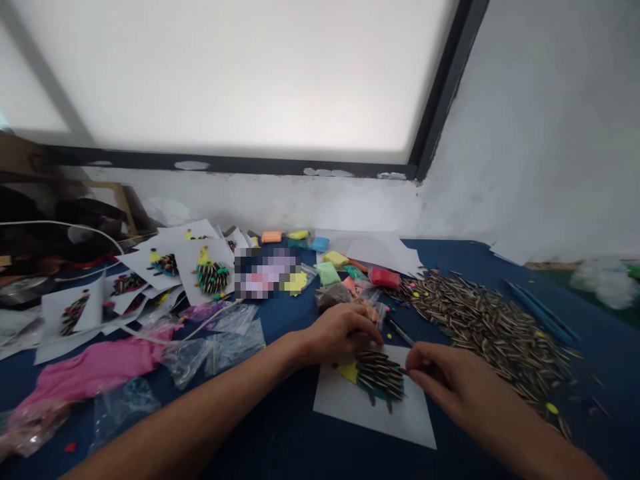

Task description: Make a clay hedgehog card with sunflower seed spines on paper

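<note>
A white sheet of paper point(400, 427) lies on the table in front of me. On it is a hedgehog figure with a yellow clay head point(349, 371), a teal clay body point(367, 385) and rows of striped sunflower seeds point(381, 371) as spines. My left hand point(345, 331) rests over the sheet's upper left edge, fingers apart and bent beside the figure. At the figure's right side, my right hand point(440, 377) pinches a sunflower seed point(403, 371) between thumb and forefinger, its tip at the spines.
A big pile of sunflower seeds point(480, 320) spreads at right, with blue tweezers point(543, 312) beyond it. Clay packets, one red point(384, 278), stand at the back. Several finished seed pictures point(203, 267), pink clay point(100, 363) and plastic bags point(187, 360) cover the left.
</note>
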Demonstrator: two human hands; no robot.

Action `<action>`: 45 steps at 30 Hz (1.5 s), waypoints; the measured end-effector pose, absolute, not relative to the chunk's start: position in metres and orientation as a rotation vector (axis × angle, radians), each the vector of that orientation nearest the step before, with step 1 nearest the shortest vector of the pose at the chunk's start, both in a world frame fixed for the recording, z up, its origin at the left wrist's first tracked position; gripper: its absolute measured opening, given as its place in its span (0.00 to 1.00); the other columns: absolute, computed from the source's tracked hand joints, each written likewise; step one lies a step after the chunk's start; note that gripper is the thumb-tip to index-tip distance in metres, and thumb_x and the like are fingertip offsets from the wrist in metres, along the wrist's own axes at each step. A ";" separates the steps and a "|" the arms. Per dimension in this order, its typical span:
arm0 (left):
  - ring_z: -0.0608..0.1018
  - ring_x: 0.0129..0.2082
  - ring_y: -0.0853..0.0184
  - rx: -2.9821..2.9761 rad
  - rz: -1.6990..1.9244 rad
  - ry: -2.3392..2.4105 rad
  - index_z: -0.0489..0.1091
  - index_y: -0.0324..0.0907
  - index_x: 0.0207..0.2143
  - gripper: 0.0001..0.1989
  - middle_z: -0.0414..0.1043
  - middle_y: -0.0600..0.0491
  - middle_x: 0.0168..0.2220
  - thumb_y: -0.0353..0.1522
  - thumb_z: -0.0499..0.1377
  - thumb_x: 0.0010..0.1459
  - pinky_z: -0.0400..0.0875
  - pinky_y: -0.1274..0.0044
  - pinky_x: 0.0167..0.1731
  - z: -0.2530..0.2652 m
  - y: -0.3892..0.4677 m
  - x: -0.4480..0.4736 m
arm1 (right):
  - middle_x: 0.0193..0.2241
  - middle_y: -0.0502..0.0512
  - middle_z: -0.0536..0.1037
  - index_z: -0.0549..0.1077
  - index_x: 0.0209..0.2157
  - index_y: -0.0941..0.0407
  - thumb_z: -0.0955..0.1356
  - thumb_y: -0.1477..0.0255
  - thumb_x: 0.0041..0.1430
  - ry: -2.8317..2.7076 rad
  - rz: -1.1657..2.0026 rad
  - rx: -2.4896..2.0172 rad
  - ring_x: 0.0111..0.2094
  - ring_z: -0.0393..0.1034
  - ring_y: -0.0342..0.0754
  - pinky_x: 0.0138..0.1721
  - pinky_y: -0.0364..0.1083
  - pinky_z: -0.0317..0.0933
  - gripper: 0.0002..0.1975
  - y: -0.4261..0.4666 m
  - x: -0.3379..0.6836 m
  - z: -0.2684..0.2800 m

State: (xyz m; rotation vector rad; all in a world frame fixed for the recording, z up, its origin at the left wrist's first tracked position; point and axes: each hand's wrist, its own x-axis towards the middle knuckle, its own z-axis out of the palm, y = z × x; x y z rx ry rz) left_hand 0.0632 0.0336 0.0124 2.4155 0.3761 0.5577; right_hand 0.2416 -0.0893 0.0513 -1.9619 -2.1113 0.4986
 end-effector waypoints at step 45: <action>0.70 0.33 0.71 2.368 0.658 0.268 0.78 0.38 0.35 0.11 0.69 0.51 0.33 0.20 0.57 0.55 0.67 0.78 0.38 0.010 0.035 0.063 | 0.41 0.53 0.78 0.78 0.36 0.48 0.64 0.72 0.58 -1.955 0.049 -2.682 0.40 0.74 0.55 0.37 0.49 0.61 0.11 -0.078 0.291 0.056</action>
